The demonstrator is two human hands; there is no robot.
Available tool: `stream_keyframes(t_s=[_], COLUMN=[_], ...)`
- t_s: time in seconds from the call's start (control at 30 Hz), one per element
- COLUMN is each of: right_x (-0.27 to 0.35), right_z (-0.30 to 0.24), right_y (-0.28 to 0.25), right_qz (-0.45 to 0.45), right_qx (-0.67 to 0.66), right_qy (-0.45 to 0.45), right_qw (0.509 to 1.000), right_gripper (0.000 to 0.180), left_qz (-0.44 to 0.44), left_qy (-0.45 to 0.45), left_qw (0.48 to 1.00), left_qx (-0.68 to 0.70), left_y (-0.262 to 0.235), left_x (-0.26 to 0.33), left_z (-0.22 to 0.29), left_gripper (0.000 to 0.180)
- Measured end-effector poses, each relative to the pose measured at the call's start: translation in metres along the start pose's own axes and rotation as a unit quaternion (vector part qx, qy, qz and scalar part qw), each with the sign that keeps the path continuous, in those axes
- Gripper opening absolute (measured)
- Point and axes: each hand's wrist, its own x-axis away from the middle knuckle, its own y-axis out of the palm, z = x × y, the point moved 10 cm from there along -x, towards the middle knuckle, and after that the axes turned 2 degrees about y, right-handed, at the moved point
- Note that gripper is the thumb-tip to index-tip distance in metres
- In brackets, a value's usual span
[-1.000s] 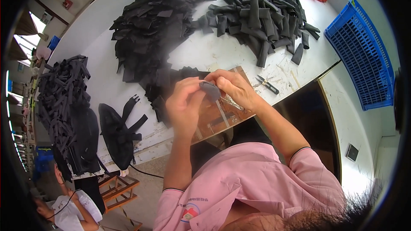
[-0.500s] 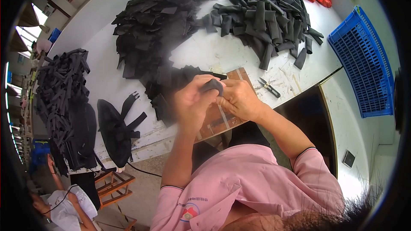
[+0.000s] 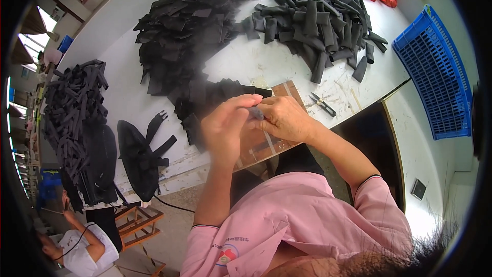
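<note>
In front of my chest, over the table's near edge, my right hand [image 3: 285, 118] is closed around a small black fabric piece [image 3: 255, 113], folded or rolled, with only its end showing. My left hand [image 3: 223, 124] is up against it from the left, its fingers stretched out and slightly blurred. Whether the left palm touches the fabric, I cannot tell. Beneath my hands lies a brown wooden board [image 3: 288, 92] with pale tape strips. Just beyond it sits a stack of flat black fabric pieces [image 3: 205, 95].
A large heap of flat black pieces [image 3: 189, 25] covers the far left; black fabric tubes [image 3: 318, 25] are piled far right. Small thread snips [image 3: 324, 104] lie right of the board. A blue plastic crate [image 3: 435, 74] stands at right. Black straps [image 3: 77, 107] and a black pouch [image 3: 136, 159] lie left. A co-worker [image 3: 89, 249] sits lower left.
My left hand has shifted slightly left and its fingers have straightened. Less of the black fabric piece shows between my hands. The co-worker's arm at lower left has moved.
</note>
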Motion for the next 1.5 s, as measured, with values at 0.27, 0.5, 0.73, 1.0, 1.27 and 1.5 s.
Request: stream_keyframes(t_s=[0.27,0.5,0.73,1.0,1.27,1.5], right_x=[0.002,0.005,-0.003,0.004,0.053,0.01], right_z=[0.008,0.002,-0.001,0.108,0.023,-0.015], right_y=[0.015,0.018,-0.015,-0.061,0.073,0.084], right_qz=[0.012,0.041,0.04,0.222,-0.099,0.068], right_qx=[-0.018,-0.026,-0.134,-0.594,-0.449,-0.402], right_qy=[-0.004,-0.044,-0.045,0.176,0.247,0.159], right_qw=[1.0,0.998,0.989,0.753,0.853,0.899], right_gripper=[0.035,0.029,0.039,0.057,0.031,0.023], left_qz=[0.105,0.111,0.128,0.304,0.265,0.408], left_qy=[-0.062,-0.035,-0.023,-0.128,0.031,-0.083], left_qw=[0.962,0.969,0.982,0.7,0.782,0.907], left_qx=[0.244,0.217,0.133,-0.633,-0.563,0.058], left_y=[-0.024,-0.026,-0.035,-0.21,-0.194,-0.17], left_x=[0.009,0.014,0.014,0.029,0.018,0.071], left_z=[-0.036,-0.024,-0.032,-0.1,-0.044,-0.015], left_gripper=[0.019,0.019,0.018,0.026,0.01,0.009])
